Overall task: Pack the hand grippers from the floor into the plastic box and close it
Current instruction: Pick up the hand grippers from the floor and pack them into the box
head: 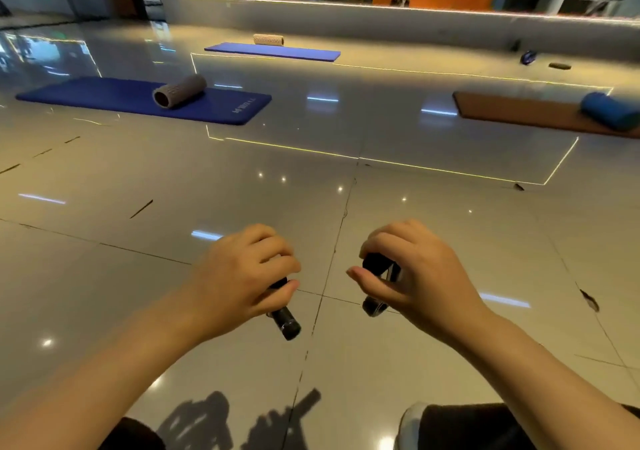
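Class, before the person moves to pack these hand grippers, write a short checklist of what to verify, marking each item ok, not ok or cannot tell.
1. Left hand closed on a black foam-handled hand gripper: ok.
2. Right hand closed on the other black hand gripper: ok.
3. Both grippers lifted off the glossy tiled floor: cannot tell.
4. Plastic box in sight: not ok, none in view.
5. More grippers left on the floor: none visible nearby.
6. Nearest blue exercise mat with its beige foam roller lies well away from the hands: ok.
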